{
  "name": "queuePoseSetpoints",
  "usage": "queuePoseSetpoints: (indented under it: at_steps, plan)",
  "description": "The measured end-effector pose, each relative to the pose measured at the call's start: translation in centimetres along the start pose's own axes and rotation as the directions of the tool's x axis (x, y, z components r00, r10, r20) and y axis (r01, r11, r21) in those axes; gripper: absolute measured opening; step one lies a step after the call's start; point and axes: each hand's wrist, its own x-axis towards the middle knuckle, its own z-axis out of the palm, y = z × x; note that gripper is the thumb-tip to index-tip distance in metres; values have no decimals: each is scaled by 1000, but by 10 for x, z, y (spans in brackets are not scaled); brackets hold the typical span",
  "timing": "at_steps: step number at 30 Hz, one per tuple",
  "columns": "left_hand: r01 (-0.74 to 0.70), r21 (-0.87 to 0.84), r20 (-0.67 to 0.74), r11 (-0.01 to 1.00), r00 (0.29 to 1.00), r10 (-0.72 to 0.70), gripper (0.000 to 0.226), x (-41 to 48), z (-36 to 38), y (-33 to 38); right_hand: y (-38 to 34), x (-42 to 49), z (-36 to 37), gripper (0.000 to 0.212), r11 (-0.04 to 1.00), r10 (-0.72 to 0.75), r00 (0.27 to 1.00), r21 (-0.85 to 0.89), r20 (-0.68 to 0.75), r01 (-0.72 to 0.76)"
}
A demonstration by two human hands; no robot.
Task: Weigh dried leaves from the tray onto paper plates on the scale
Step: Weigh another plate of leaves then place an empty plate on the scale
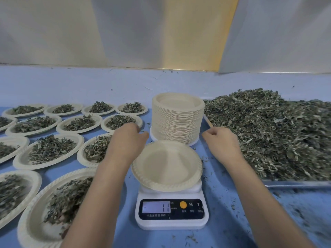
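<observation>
plate (166, 165) on my scale: cream, ribbed rim
scale (172, 223): white, black panel, orange button
dried leaves (277, 133): dull grey-green
tray (295, 183): silvery, I think; only its edge shows
desk (232, 221): blue, leaf-flecked

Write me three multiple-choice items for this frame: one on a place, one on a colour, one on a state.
1. The tray of dried leaves lies on which side of the scale?
A. left
B. right
C. on top of it

2. The round button on the scale is:
A. green
B. orange
C. blue

3. The paper plate on the scale is:
A. heaped with leaves
B. upside down
C. empty

Answers:
1 B, the tray's metal rim runs along the right of the scale.
2 B, it shows orange beside the display.
3 C, its bare inside shows, with no leaves in it.
</observation>
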Motion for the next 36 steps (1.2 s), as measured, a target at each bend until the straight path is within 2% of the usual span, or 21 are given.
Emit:
queuePoseSetpoints:
  at_steps: [1, 4, 6, 8, 11, 13, 15, 17, 19, 21, 23, 25, 27, 31, 33, 34, 36]
  plan:
    - [-70, -60, -61, 996, 996, 66, 6, -2, 3, 7, 3, 2, -3, 28, 1000, 4, 998, -20, -57, -6]
    - [-218, -206, -147, 954, 971, 190, 21, -8, 14, 31, 19, 10, -19, 28, 996, 49, 987, -70, -152, -60]
    - [-262, -294, -153, 919, 962, 225, 19, -11, 22, 48, 33, 16, -35, 36, 989, 117, 987, -78, -107, -126]
    - [-265, -378, -126, 887, 964, 234, 17, -14, 29, 63, 46, 22, -50, 45, 972, 233, 971, -5, 50, -233]
    - [-235, -528, -43, 816, 967, 251, 22, -17, 41, 82, 61, 27, -64, 48, 915, 365, 890, 74, 273, -397]
    - [-157, -649, 51, 744, 967, 249, 25, -20, 47, 95, 70, 28, -72, 54, 900, 413, 836, -21, 361, -436]
    - [-91, -720, 126, 688, 958, 259, 25, -22, 54, 106, 75, 27, -77, 60, 870, 485, 725, -186, 489, -457]
    - [-90, -744, 135, 662, 950, 280, 25, -24, 61, 116, 79, 26, -77, 60, 831, 553, 592, -338, 586, -441]
    - [-124, -759, 89, 639, 953, 291, 24, -27, 67, 123, 85, 25, -73, 57, 812, 581, 517, -406, 628, -419]
    - [-140, -789, 32, 598, 963, 268, 25, -28, 72, 127, 90, 26, -69, 54, 834, 547, 543, -364, 636, -414]
    - [-151, -806, -20, 572, 973, 228, 27, -29, 74, 127, 93, 30, -62, 51, 876, 473, 643, -245, 602, -416]
    - [-147, -824, -53, 547, 982, 183, 28, -27, 74, 127, 95, 37, -52, 45, 919, 380, 771, -110, 511, -380]
    - [-143, -838, -74, 526, 986, 150, 28, -26, 73, 125, 96, 43, -42, 38, 952, 277, 869, 7, 411, -307]
    - [-99, -862, -49, 498, 993, 111, 28, -23, 72, 121, 98, 42, -41, 34, 981, 126, 981, 127, 147, -145]
    - [-74, -875, -35, 478, 995, 91, 28, -23, 72, 121, 99, 40, -46, 32, 996, 58, 996, 70, -74, -53]
    - [-73, -885, -40, 460, 996, 81, 28, -23, 72, 122, 99, 40, -47, 27, 999, 27, 985, -31, -169, -33]
    - [-99, -899, -76, 426, 995, 71, 27, -25, 72, 123, 98, 41, -45, 19, 958, -39, 972, -284, -230, -29]
